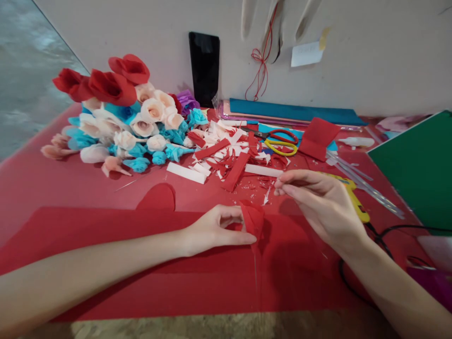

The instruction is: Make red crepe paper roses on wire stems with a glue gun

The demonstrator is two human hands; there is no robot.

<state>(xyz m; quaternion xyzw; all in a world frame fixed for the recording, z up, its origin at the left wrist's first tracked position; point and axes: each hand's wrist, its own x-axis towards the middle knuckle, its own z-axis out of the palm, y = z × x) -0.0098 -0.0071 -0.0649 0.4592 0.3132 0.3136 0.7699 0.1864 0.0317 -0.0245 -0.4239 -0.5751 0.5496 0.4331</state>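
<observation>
My left hand [226, 228] is closed on a red paper flower [253, 220], thumb in front and fingers behind it. From the flower's base a thin stem or strand [256, 278] hangs toward the table's front edge. To its right, my right hand [314, 195] is raised with thumb and fingertips pinched together; whatever they hold, if anything, is too small to make out. Its fingertips overlap the end of a white paper strip [263, 170] in view, and I cannot tell whether they touch. Red paper [141, 263] lies beneath both hands, with a rounded red petal piece [158, 197] behind my left wrist.
Paper flowers [151, 110] in red, white, blue and purple are heaped at the left. Scissors [282, 141] rest on paper scraps [226, 150]. A yellow glue gun [358, 202] with a black cable lies behind my right wrist. A black phone [205, 68] leans on the wall.
</observation>
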